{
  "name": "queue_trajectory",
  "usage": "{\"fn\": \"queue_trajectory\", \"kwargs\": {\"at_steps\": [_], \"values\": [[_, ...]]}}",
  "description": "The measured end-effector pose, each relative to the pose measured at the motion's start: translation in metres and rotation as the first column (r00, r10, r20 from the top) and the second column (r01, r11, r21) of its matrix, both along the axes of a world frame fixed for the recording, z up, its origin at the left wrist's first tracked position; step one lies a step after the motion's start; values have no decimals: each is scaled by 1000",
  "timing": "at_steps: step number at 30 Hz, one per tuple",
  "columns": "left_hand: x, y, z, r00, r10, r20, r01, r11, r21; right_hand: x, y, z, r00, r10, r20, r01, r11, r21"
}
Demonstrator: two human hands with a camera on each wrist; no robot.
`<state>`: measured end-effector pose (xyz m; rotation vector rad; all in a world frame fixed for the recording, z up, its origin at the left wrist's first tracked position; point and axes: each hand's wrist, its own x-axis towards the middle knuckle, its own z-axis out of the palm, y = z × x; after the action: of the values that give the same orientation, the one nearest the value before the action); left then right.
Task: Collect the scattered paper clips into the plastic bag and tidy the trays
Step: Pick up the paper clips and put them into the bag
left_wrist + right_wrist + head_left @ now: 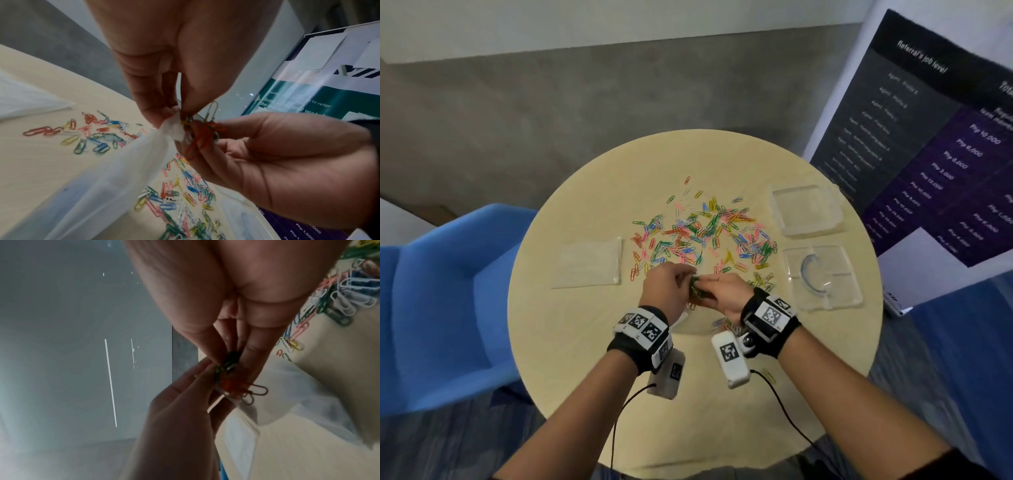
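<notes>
Many coloured paper clips lie scattered over the middle of the round table. My two hands meet above its near half. My left hand pinches the mouth of a clear plastic bag, which hangs down from its fingertips. My right hand pinches a small bunch of clips, red and green among them, right at the bag's mouth. The right wrist view has the same bunch between my right fingertips, with clips sticking out below.
A second flat plastic bag lies on the table's left side. Two clear trays stand on the right, one further back, one nearer with a blue curved piece in it. A blue chair is left, a poster stand right.
</notes>
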<state>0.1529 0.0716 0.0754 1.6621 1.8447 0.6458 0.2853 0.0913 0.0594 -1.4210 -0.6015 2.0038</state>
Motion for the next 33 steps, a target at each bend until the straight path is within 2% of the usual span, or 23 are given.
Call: {"fn": "queue_trajectory", "kwargs": {"at_steps": [3,8,11,14,18,20,26,30,33], "values": [[-7,1,4,998,-58,-25,59,998,12,2,3,6,997,-39,-60,37,998,-46],[-8,-1,4,990,-123,-72,126,991,39,-5,1,8,967,-119,-226,61,967,-249],[-10,-3,0,988,-139,-70,143,988,52,-12,3,10,943,-260,-206,174,916,-360],[-11,-5,-2,982,-173,-76,177,983,50,-17,3,13,927,-336,-169,249,886,-392],[-16,-6,-8,985,-157,-74,161,986,43,-20,6,8,934,-352,-58,313,888,-335],[-17,-8,-11,987,-152,-58,153,988,29,-21,8,6,954,-298,12,290,918,-271],[-13,-11,-10,986,-166,-1,165,986,26,-20,11,10,982,-161,95,176,967,-185],[-17,-7,-11,990,-141,12,140,989,40,-23,6,10,981,-184,62,192,971,-142],[-20,-4,-11,992,-127,24,126,991,45,-23,7,8,990,-81,115,91,992,-91]]}}
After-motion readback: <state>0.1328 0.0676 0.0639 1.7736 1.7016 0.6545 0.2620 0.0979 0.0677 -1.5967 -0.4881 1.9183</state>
